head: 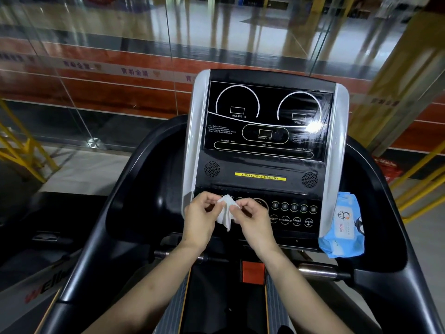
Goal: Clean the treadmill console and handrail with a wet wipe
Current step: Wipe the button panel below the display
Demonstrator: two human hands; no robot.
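Observation:
The treadmill console (265, 131) rises ahead, a black display panel with silver side trims and a row of round buttons along its lower part. A white wet wipe (225, 212) hangs crumpled in front of the left buttons. My left hand (199, 219) pinches its upper left edge and my right hand (252, 219) pinches its right edge, both fingertips close together. The black handrail (96, 237) curves down on the left, and its right side (395, 237) runs down past the console.
A blue pack of wet wipes (343, 227) leans in the tray at the console's right side. An orange safety key tag (252, 271) sits below the console. Glass wall panels stand ahead, with yellow railings at both sides.

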